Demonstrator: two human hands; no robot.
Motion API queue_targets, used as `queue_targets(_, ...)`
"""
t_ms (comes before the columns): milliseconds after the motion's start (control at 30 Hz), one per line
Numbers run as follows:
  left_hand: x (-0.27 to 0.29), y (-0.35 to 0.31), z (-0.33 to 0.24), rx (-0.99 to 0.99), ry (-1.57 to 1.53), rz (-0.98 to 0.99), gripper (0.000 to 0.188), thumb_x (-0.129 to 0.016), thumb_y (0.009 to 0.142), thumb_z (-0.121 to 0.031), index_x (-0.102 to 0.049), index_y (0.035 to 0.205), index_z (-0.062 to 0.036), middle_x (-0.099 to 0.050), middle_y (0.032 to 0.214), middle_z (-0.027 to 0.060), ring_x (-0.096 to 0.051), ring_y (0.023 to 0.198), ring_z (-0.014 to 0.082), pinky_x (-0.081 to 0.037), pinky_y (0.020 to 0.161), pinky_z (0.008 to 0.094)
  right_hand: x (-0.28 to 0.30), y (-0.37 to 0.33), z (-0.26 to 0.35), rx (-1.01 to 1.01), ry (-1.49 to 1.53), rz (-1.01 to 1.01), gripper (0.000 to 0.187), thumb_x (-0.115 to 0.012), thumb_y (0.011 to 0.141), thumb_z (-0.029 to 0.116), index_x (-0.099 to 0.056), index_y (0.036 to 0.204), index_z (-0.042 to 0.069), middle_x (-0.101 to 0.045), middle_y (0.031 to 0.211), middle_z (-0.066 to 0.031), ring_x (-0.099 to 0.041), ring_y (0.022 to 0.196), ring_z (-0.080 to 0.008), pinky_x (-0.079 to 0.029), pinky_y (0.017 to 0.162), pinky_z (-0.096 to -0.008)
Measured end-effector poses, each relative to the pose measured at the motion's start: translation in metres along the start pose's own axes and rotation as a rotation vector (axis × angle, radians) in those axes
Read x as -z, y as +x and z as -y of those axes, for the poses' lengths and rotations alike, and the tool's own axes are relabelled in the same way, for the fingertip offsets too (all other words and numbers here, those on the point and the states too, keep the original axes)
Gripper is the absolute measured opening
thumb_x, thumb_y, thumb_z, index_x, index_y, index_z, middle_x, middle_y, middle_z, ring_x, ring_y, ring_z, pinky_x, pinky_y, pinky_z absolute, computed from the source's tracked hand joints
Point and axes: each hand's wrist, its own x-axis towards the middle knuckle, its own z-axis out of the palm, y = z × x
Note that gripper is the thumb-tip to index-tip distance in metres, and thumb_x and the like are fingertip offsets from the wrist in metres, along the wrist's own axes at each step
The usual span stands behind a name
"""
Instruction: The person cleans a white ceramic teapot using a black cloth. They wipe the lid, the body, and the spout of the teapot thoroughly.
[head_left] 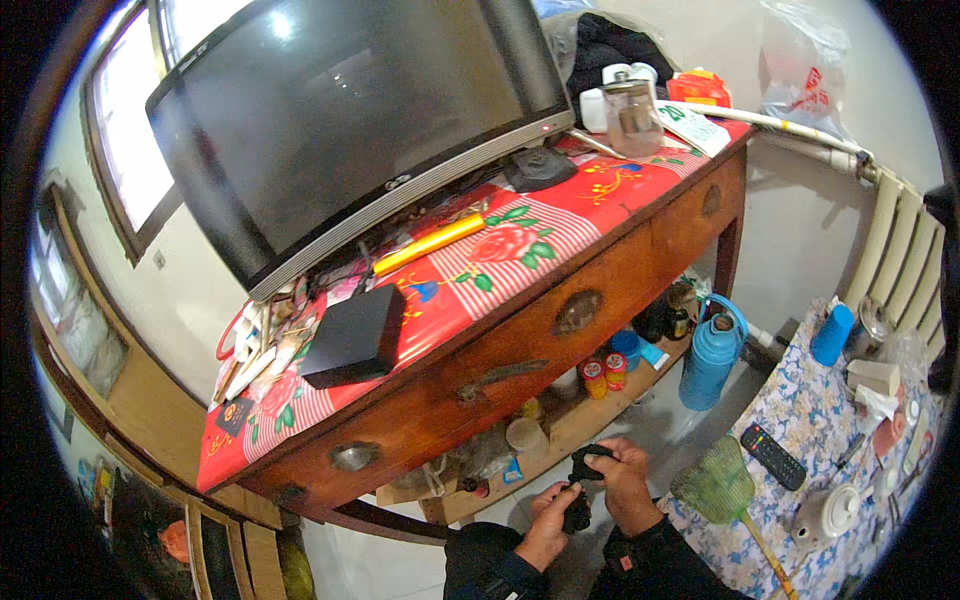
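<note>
Two hands, lower centre of frame: left hand [548, 508] and right hand [625, 478], each grip clenched on one small black crumpled cloth item [580, 485], below red-clothed wooden desk [560, 330].

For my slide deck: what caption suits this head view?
Both hands, left hand and right hand, grip a black object below a wooden desk bearing a television.
</note>
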Motion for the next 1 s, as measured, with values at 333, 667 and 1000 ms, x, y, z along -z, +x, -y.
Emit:
queue_targets(333,-0.003,0.005,0.007,0.005,0.037,-0.031,0.020,-0.074,0.106,-0.019,-0.075,0.112,-0.0001,-0.077,0.097,0.0070,-0.072,0.080,0.0181,-0.058,0.072,0.0347,-0.003,0.006,-0.008,-0.015,0.049,0.053,0.016,-0.077,0.093,-0.005,-0.072,0.109,-0.004,-0.076,0.096,-0.0106,-0.072,0.078,-0.0179,-0.060,0.066,-0.0340)
queue_targets(667,-0.004,0.009,0.015,-0.028,-0.035,-0.064,0.018,-0.069,0.107,-0.012,-0.075,0.118,-0.0001,-0.079,0.106,0.0067,-0.074,0.091,0.0196,-0.060,0.084,0.0355,-0.008,-0.002,0.005,-0.129,0.246,0.160,0.015,-0.073,0.100,-0.001,-0.067,0.114,-0.002,-0.075,0.096,-0.0123,-0.069,0.069,-0.0157,-0.056,0.057,-0.0305)
queue_targets(1000,-0.008,0.002,0.001,-0.010,-0.008,-0.059,0.017,-0.074,0.106,-0.018,-0.075,0.111,-0.0019,-0.077,0.097,0.0046,-0.072,0.080,0.0162,-0.058,0.072,0.0329,-0.009,0.001,0.009,-0.121,0.092,0.106,0.011,-0.072,0.103,0.005,-0.066,0.111,0.002,-0.072,0.091,-0.0078,-0.063,0.064,-0.0132,-0.052,0.055,-0.0275)
